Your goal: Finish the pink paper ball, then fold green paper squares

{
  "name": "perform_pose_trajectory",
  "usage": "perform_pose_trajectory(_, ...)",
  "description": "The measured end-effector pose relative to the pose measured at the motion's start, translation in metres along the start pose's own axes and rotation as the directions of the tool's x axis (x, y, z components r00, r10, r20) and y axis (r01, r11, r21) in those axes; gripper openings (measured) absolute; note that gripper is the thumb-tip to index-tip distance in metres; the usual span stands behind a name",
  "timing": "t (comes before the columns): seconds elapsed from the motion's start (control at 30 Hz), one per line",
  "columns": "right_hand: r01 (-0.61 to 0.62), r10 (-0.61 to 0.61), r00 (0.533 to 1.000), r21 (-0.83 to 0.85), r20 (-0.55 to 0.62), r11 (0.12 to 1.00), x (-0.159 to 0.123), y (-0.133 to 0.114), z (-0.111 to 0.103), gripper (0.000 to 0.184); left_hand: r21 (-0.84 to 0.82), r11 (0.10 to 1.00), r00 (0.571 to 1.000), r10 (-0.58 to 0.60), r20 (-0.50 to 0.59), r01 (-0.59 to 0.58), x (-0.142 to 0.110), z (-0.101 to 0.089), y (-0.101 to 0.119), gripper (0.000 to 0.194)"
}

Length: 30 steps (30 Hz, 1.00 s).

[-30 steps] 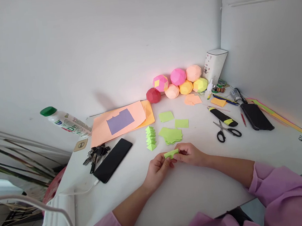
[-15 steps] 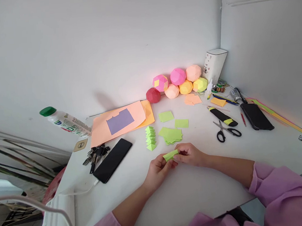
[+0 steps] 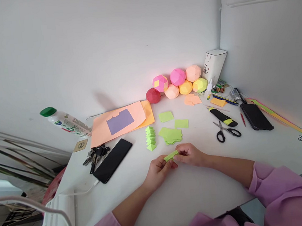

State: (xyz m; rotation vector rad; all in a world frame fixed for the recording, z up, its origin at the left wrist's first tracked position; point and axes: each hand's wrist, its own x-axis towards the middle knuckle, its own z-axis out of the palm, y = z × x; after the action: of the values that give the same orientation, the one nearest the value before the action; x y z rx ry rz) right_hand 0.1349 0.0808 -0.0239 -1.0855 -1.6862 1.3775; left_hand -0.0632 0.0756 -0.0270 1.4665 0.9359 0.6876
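Between my two hands is a small green piece of paper (image 3: pixel 171 156), folded into a narrow strip and raised just above the table. My left hand (image 3: pixel 158 170) pinches its left end between thumb and fingers. At the other end, my right hand (image 3: pixel 190 154) grips it with the thumb along the near side. Beyond my hands lies a loose pile of green paper sheets (image 3: pixel 172 134), with a green sheet (image 3: pixel 181 123) and another green sheet (image 3: pixel 165 116) behind. Left of the pile, several folded green paper pieces (image 3: pixel 150 139) stand in an overlapping row.
Faceted paper balls (image 3: pixel 178 77) are stacked against the wall. On the right lie scissors (image 3: pixel 224 131), a box cutter (image 3: pixel 223 116) and a black case (image 3: pixel 257 117). A phone (image 3: pixel 113 160), keys (image 3: pixel 95 155), a white bottle (image 3: pixel 67 122) and orange paper (image 3: pixel 98 129) occupy the left.
The green paper in my fingers has tilted and now shows as a narrower strip. Both hands have stayed nearly in place, with small finger shifts.
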Motion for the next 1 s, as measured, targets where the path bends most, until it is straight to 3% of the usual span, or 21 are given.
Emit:
perform_pose_trajectory(0.37,-0.001,0.001,1.000,0.009,0.005,1.000,-0.001,-0.003,0.001,0.030,0.105,0.993,0.999,-0.049,0.022,0.046,0.000,0.001,0.001,0.035)
perform_pose_trajectory(0.63,0.016,-0.016,0.999,0.012,0.042,1.000,-0.002,-0.003,0.003,0.020,0.177,0.984,1.000,0.011,0.025,-0.016,-0.001,0.002,0.005,0.042)
perform_pose_trajectory(0.83,0.023,-0.024,0.999,-0.076,-0.021,0.997,-0.002,0.000,0.010,0.013,0.133,0.991,1.000,0.006,0.016,-0.008,-0.002,0.004,0.004,0.031)
perform_pose_trajectory(1.0,0.045,-0.046,0.999,-0.099,-0.011,0.994,-0.001,-0.001,0.010,0.011,0.188,0.982,1.000,0.025,0.004,-0.026,-0.002,0.004,0.001,0.024)
